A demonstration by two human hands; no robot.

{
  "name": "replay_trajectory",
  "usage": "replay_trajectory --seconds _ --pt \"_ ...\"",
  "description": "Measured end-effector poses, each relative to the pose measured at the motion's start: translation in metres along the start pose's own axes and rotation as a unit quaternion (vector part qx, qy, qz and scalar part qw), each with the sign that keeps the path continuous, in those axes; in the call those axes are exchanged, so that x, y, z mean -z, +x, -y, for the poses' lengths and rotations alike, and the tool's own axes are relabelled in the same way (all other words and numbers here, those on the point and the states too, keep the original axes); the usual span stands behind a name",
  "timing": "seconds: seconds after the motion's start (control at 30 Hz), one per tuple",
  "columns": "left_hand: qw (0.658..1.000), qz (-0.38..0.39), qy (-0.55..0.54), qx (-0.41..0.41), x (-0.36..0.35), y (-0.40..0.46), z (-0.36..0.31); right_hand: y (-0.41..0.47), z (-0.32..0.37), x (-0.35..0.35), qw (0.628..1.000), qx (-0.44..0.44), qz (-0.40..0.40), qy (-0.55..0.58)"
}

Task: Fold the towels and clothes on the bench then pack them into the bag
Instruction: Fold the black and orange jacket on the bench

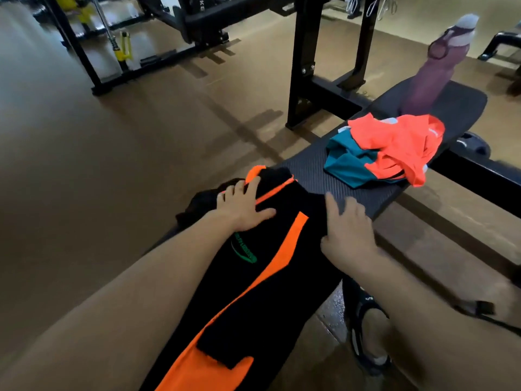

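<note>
Lying flat on bench (315, 170), black garment (270, 277), orange stripes, green logo

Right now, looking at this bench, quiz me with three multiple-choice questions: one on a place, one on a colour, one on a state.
1. Where does the purple water bottle stand?
A floor
B far end of the black padded bench
C on the clothes

2. Stripe colour on the black garment under the hands?
A orange
B white
C yellow

3. The crumpled coral and teal clothes are:
A folded
B unfolded in a heap
C packed

B, it rises from the far pad; A, orange bands run along it; B, a loose pile.
</note>
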State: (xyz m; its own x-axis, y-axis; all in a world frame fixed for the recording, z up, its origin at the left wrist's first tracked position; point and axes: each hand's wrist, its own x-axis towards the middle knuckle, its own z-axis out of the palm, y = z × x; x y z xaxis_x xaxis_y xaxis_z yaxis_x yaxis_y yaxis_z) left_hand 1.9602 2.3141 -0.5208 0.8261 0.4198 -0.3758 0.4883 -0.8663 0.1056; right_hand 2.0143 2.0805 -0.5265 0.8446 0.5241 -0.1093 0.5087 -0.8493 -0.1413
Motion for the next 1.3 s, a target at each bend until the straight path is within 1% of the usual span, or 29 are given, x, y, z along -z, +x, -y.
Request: replay_trajectory --seconds 0.07,0.1,0.13,0.17,0.2,0.27,0.3,0.33,0.37,0.47,0.6,0.7,0.77,0.83,0.87,0.9,0.93,0.97,1.0,1.03,1.07,1.13,1.17,1.23,1.27,1.3 --pt "0.998 -0.047 -0.039 0.015 -0.012 0.004 0.021 0.005 0.020 -0.004 0.989 0.114 -0.084 0.042" --pt "0.994 -0.079 -0.071 0.032 -0.015 0.005 0.036 0.008 0.029 -0.007 0.982 0.159 -0.086 0.048" --pt "0.987 -0.102 -0.110 0.055 -0.015 0.003 0.052 0.011 0.035 -0.010 0.979 0.191 -0.058 0.036" --pt "0.979 -0.110 -0.152 0.082 -0.015 0.000 0.070 0.013 0.038 -0.015 0.977 0.212 -0.018 0.014" --pt "0.971 -0.100 -0.189 0.107 -0.015 -0.004 0.086 0.015 0.037 -0.020 0.975 0.222 0.024 -0.013" --pt "0.961 -0.042 -0.230 0.148 -0.018 -0.017 0.114 0.019 0.028 -0.030 0.970 0.217 0.087 -0.068" --pt "0.959 -0.011 -0.231 0.166 -0.020 -0.023 0.124 0.021 0.024 -0.033 0.968 0.215 0.096 -0.082" --pt "0.959 0.003 -0.225 0.175 -0.021 -0.028 0.132 0.023 0.021 -0.034 0.968 0.213 0.097 -0.088" --pt "0.959 -0.002 -0.220 0.179 -0.022 -0.031 0.137 0.024 0.018 -0.035 0.968 0.210 0.097 -0.093" --pt "0.958 -0.061 -0.209 0.186 -0.022 -0.036 0.142 0.027 0.012 -0.034 0.970 0.199 0.100 -0.097" --pt "0.956 -0.104 -0.203 0.182 -0.021 -0.038 0.138 0.028 0.005 -0.034 0.972 0.195 0.100 -0.086" --pt "0.943 -0.158 -0.222 0.192 -0.021 -0.042 0.134 0.029 0.001 -0.035 0.972 0.197 0.096 -0.083" --pt "0.947 -0.173 -0.209 0.171 -0.020 -0.045 0.133 0.030 -0.002 -0.036 0.973 0.196 0.092 -0.082" --pt "0.960 -0.206 -0.145 0.121 -0.007 -0.044 0.138 0.033 -0.007 -0.036 0.975 0.189 0.081 -0.080" --pt "0.957 -0.245 -0.114 0.106 0.005 -0.039 0.144 0.036 -0.011 -0.036 0.978 0.179 0.074 -0.082" --pt "0.944 -0.292 -0.104 0.112 0.021 -0.034 0.150 0.039 -0.017 -0.036 0.980 0.166 0.069 -0.090" --pt "0.927 -0.330 -0.116 0.136 0.038 -0.028 0.156 0.043 -0.023 -0.035 0.982 0.150 0.065 -0.098" --pt "0.911 -0.351 -0.136 0.168 0.055 -0.024 0.162 0.047 -0.029 -0.034 0.985 0.130 0.058 -0.101" --pt "0.903 -0.348 -0.158 0.197 0.066 -0.021 0.165 0.049 -0.033 -0.033 0.988 0.106 0.050 -0.102" --pt "0.905 -0.318 -0.178 0.221 0.072 -0.021 0.165 0.051 -0.035 -0.031 0.991 0.083 0.042 -0.101" --pt "0.917 -0.266 -0.186 0.232 0.071 -0.022 0.164 0.052 -0.034 -0.030 0.992 0.066 0.033 -0.098" --pt "0.950 -0.141 -0.161 0.225 0.053 -0.028 0.150 0.051 -0.023 -0.025 0.994 0.048 0.023 -0.092" --pt "0.963 -0.075 -0.144 0.214 0.040 -0.034 0.140 0.049 -0.015 -0.022 0.994 0.050 0.015 -0.093" --pt "0.973 0.028 -0.136 0.187 0.011 -0.049 0.120 0.041 0.001 -0.022 0.991 0.084 -0.003 -0.100" --pt "0.974 0.054 -0.136 0.171 0.000 -0.059 0.110 0.035 0.009 -0.022 0.990 0.105 -0.003 -0.095" --pt "0.978 0.063 -0.127 0.155 -0.008 -0.071 0.100 0.030 0.016 -0.023 0.989 0.122 0.006 -0.082"
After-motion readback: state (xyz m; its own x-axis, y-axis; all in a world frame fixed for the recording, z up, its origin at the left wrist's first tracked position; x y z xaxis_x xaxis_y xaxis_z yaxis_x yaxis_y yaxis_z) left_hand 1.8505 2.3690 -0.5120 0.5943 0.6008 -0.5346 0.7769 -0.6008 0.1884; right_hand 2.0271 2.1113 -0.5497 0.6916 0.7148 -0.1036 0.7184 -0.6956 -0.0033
